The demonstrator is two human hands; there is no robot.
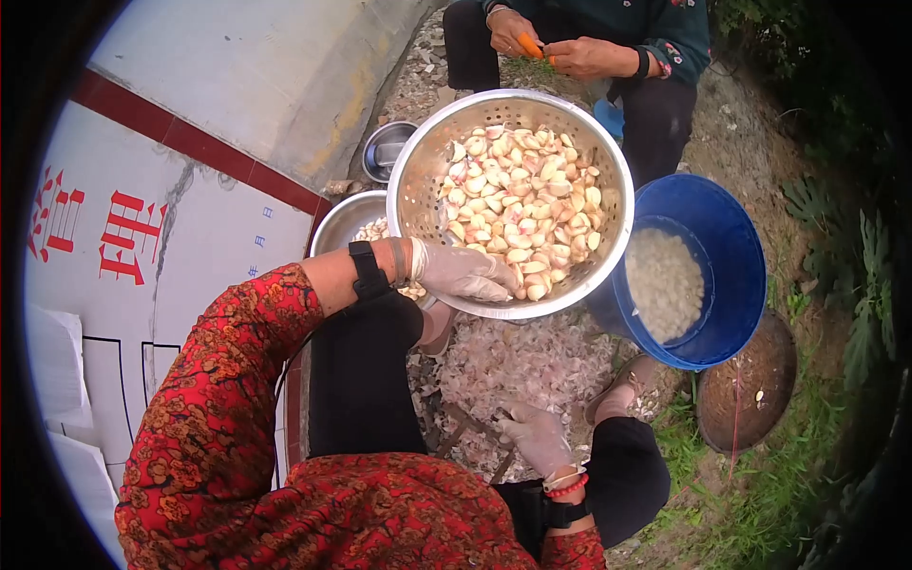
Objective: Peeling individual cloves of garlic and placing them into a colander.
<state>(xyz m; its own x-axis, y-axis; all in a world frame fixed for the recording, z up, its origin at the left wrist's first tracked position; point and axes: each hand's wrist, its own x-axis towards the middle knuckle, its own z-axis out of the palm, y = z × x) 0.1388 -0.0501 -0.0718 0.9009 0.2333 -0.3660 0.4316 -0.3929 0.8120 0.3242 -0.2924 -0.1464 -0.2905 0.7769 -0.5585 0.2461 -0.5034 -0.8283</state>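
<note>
My left hand (463, 274), in a thin whitish glove, reaches over the near rim of a large perforated metal colander (422, 178). Its fingertips are down among the unpeeled garlic cloves (524, 192), and whether they grip one is hidden. Lower down, my right hand (536, 436), gloved too, hovers above a heap of papery garlic skins (524, 360) between my feet. Its fingers are curled, and I cannot make out whether something is held in them. To the right of the colander, a blue bucket (734, 249) contains pale peeled cloves (662, 285) in water.
Under the colander's left side sits a metal basin (335, 221) with cloves; a smaller metal bowl (388, 151) stands behind. Opposite, another person's hands (548, 53) hold an orange-handled tool (529, 45). A round brown lid-like object (748, 385) lies by the bucket. A wall (235, 121) runs left.
</note>
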